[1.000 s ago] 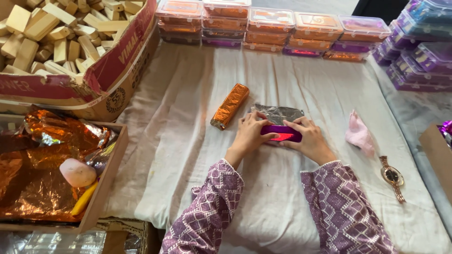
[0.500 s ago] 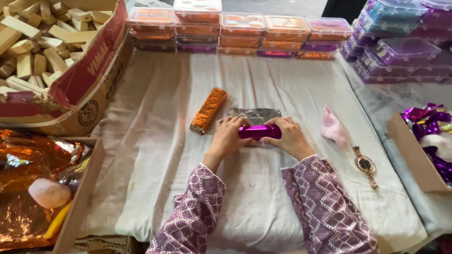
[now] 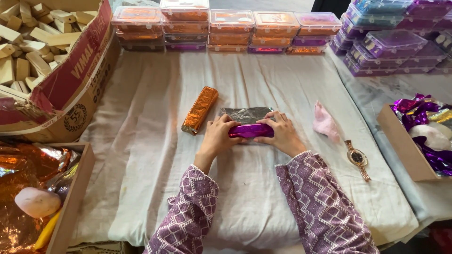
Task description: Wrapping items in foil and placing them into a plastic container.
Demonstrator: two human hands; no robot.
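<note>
Your left hand (image 3: 217,136) and right hand (image 3: 281,134) both grip the purple foil block (image 3: 251,130); since a second ago less silver foil (image 3: 242,114) lies exposed beyond it; the wrap is closing.

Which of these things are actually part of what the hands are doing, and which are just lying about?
In use:
left hand and right hand, both pressing the purple foil bar
silver foil sheet under the bar

Lying about:
orange foil bar
pink cloth
wristwatch
stacked plastic boxes
carton of wooden blocks
</note>
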